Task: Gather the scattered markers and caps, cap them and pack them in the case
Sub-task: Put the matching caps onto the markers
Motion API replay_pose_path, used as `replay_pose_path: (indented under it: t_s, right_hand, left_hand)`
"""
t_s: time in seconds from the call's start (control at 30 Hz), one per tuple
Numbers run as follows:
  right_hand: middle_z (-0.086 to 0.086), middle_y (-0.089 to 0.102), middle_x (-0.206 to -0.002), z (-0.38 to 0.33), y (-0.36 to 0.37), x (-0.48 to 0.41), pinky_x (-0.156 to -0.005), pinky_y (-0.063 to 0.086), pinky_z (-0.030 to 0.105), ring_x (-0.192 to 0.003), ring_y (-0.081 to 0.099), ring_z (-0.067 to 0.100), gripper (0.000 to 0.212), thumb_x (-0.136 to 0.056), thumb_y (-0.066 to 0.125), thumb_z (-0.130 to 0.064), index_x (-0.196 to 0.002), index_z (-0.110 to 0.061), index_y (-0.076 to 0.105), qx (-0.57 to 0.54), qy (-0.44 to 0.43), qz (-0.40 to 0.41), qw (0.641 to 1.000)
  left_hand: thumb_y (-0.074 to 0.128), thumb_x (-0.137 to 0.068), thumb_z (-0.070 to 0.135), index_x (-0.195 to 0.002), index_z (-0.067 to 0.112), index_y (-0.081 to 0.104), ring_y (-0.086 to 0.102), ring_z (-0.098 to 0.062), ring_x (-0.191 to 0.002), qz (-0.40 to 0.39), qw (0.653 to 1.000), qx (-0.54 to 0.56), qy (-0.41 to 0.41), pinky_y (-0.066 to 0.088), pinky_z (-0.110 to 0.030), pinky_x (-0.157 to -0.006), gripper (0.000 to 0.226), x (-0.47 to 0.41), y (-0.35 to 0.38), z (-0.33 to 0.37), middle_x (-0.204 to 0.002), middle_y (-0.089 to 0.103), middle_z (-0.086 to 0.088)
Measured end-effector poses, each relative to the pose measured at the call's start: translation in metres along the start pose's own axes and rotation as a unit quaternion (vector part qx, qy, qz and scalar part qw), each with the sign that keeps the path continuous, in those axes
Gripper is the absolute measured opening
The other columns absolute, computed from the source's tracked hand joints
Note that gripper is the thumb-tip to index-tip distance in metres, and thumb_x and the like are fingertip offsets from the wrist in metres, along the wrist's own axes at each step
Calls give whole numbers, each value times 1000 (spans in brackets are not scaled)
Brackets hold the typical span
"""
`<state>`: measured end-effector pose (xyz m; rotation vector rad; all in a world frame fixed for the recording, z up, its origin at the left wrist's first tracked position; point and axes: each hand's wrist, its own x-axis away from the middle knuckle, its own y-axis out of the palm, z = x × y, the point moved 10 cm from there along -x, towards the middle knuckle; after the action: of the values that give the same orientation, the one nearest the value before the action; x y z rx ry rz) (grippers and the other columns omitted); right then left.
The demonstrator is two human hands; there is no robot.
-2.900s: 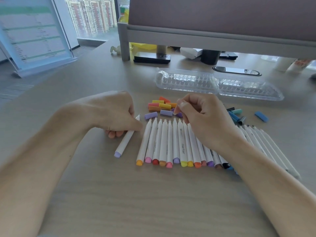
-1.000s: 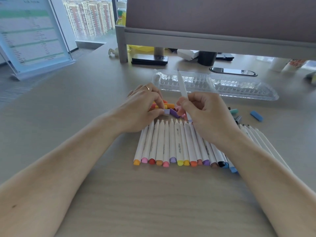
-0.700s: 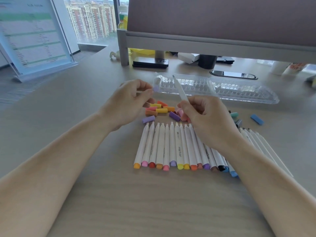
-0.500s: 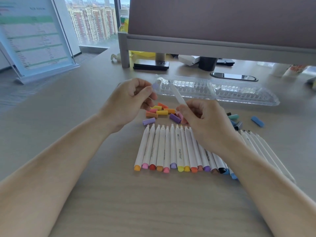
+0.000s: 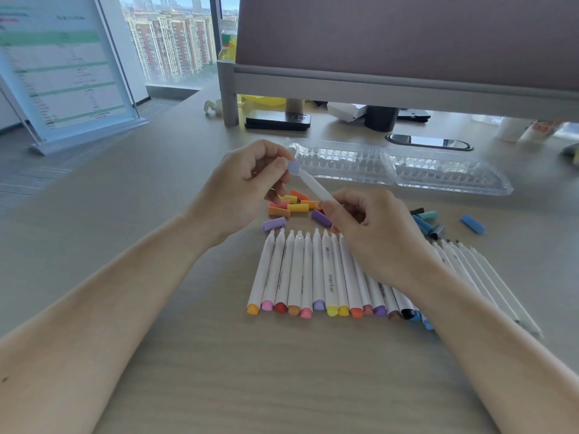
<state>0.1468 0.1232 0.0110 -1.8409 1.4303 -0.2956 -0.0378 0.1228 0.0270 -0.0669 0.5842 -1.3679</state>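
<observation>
At a pale wood bench [image 5: 282, 386] beside a city-view window [image 5: 175, 42], the left hand [image 5: 244, 186] pinches a lilac cap [image 5: 293, 167]; the right hand [image 5: 369, 227] grips a white marker [image 5: 315, 186].

On the desk [image 5: 219, 371] a row of markers [image 5: 313, 277] lies side by side near the person, tips pointing away; just behind the tips lies a heap of caps [image 5: 293, 208], and further behind it the case [image 5: 401, 166] lies across the desk, its two halves side by side. Right of the row lies a second group of markers [image 5: 488, 277], with a few more caps [image 5: 427, 219] behind it and a single cap [image 5: 472, 223] apart, further right. Above the heap the right hand [image 5: 369, 230] holds a marker [image 5: 316, 187], and the left hand [image 5: 247, 186] pinches a cap [image 5: 293, 167] at its far end; a partition [image 5: 407, 42] stands behind the case.
</observation>
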Motion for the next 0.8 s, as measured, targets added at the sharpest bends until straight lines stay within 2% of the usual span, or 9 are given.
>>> replay_pose_path:
  t_s: [0.17, 0.27, 0.53, 0.67, 0.73, 0.8]
  right_hand:
    - [-9, 51, -56, -5, 1, 1, -53, 37, 14, -53, 45, 1, 27, -106, 51, -38, -98, -26, 74, -3, -13, -7, 1000]
    - [-12, 46, -56, -9, 2, 1, -53, 36, 13, -52, 43, 0, 32, -108, 46, -34, -93, -20, 71, -6, -15, -11, 1000]
    - [-10, 46, -62, -13, 5, 2, -56, 36, 11, -56, 42, -1, 35, -110, 41, -31, -89, -15, 64, 3, -21, -18, 1000]
    - [-13, 47, -56, -16, 6, 1, -53, 34, 12, -53, 42, 0, 36, -110, 42, -32, -91, -15, 67, -3, -29, -17, 999]
    - [-20, 50, -53, -18, 7, 1, -52, 35, 12, -52, 43, 0, 36, -110, 41, -35, -90, -18, 67, -16, -32, -20, 999]
    - [-16, 55, -58, -22, 5, 2, -53, 35, 15, -55, 47, 1, 40, -110, 37, -40, -89, -22, 66, -30, -42, -14, 999]
  left_hand:
    - [45, -109, 13, -109, 12, 73, 58, -12, -71, -14, 1000, 12, 18, 53, -23, -69, 28, 2, 3, 5, -77, 62, 0]
    - [44, -109, 16, -110, 14, 74, 58, -14, -71, -12, 999, 25, 29, 53, -26, -70, 30, 3, 2, 9, -76, 63, -1]
    - [46, -108, 17, -110, 16, 74, 60, -16, -72, -14, 998, 55, 25, 55, -26, -71, 28, 8, 6, 13, -75, 64, -1]
    - [46, -108, 17, -107, 12, 74, 58, -15, -70, -13, 997, 68, 15, 55, -25, -69, 27, 8, 6, 13, -73, 63, 0]
    - [45, -109, 17, -101, 10, 72, 54, -16, -66, -10, 997, 80, 12, 51, -25, -64, 29, 7, 4, 13, -69, 59, 0]
    - [41, -110, 19, -91, 9, 67, 44, -14, -59, 11, 995, 99, -1, 41, -24, -56, 34, 5, -5, 12, -61, 51, 2]
